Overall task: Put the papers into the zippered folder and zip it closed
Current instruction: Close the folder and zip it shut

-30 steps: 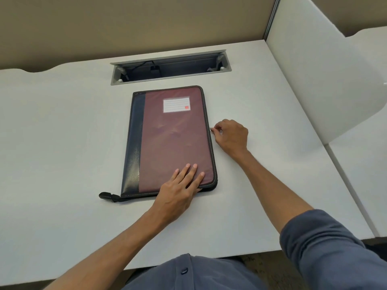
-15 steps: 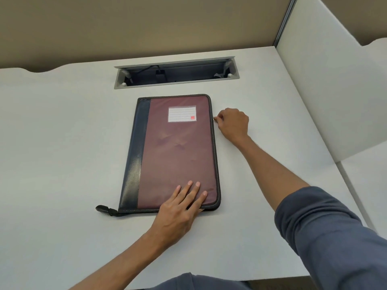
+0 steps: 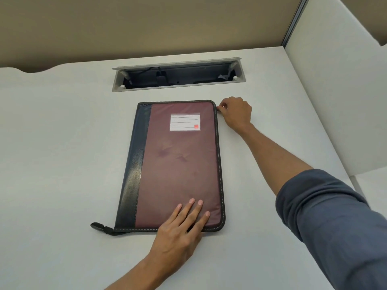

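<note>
A maroon zippered folder [image 3: 176, 164] with a dark blue spine and a white label lies closed and flat on the white desk [image 3: 52, 164]. My left hand [image 3: 180, 229] rests flat on its near right corner, fingers spread. My right hand [image 3: 235, 114] is at the folder's far right corner, thumb and fingers pinched on the zipper pull, which is mostly hidden under them. A black strap tab [image 3: 100, 227] sticks out at the near left corner. No papers are visible.
An open cable tray slot [image 3: 178, 75] is set into the desk behind the folder. A white divider panel [image 3: 326, 91] stands along the right side, and a tan partition rises at the back.
My right hand has slid along the folder's right edge away from me, from the middle up to the far right corner, pinching the zipper pull. The left hand stayed pressed on the near corner.
</note>
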Motion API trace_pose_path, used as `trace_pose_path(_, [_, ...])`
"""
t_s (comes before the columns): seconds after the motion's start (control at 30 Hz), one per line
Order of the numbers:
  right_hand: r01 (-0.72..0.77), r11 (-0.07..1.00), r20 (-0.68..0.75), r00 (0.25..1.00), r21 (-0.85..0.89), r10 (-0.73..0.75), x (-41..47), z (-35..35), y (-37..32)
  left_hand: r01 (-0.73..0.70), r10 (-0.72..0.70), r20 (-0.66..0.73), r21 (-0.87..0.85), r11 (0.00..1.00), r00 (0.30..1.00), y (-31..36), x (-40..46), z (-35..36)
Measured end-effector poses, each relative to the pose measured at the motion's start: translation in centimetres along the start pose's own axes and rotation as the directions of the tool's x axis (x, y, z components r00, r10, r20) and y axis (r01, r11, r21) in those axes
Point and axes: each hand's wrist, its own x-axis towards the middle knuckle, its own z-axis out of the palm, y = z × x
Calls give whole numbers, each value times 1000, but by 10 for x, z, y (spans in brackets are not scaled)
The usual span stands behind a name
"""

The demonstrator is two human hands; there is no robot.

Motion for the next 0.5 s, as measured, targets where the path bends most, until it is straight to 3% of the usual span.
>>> trace_pose_path(0.2, [-71,953,103,994,296,42,9,3,9,23,-40,-100,-167,986,994,-18,28,-2])
trace_pose_path(0.33, [-87,904,113,993,419,43,11,4,15,77,-95,-156,-112,991,983,-60,77,8])
trace_pose_path(0.5, [-80,884,117,993,461,29,13,6,18,196,-200,-85,-58,979,976,-113,152,28])
